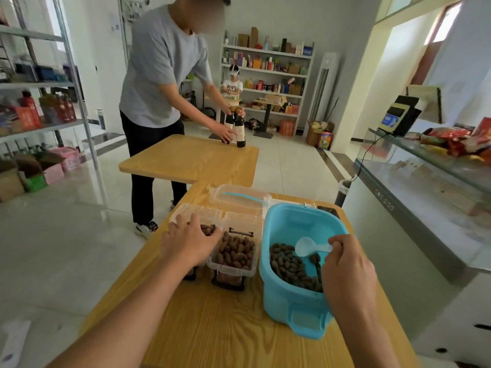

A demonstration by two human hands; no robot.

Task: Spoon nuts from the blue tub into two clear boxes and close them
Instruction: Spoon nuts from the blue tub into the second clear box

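right hand (348, 264): nearest the camera, over the near rim of the blue tub; grip is a pinch of thumb and curled fingers on the handle end of the spoon
spoon (309, 247): clear plastic, bowl looks empty, held above the nuts; judged very light and a bit flexible, so hold well down the handle to keep it from twisting under load
blue tub (287, 296): right side of the counter (225, 328), open; thin plastic wall with moulded handle at front; judged light, likely to slide if dug hard
nuts (291, 269): dark, in shell, a shallow layer in the tub; judged hard, loose, apt to roll off a shallow spoon
right clear box (233, 251): just left of the tub, open, nuts near the rim; rigid thin plastic, black latch at far end
left hand (191, 240): fingers spread and lightly bent, resting on top of the left clear box, pinching nothing that shows
left clear box (196, 216): touching its neighbour, holds nuts, fill level hidden by the hand
lid (239, 197): clear, lying behind the boxes; judged light and springy, best pressed at the corners
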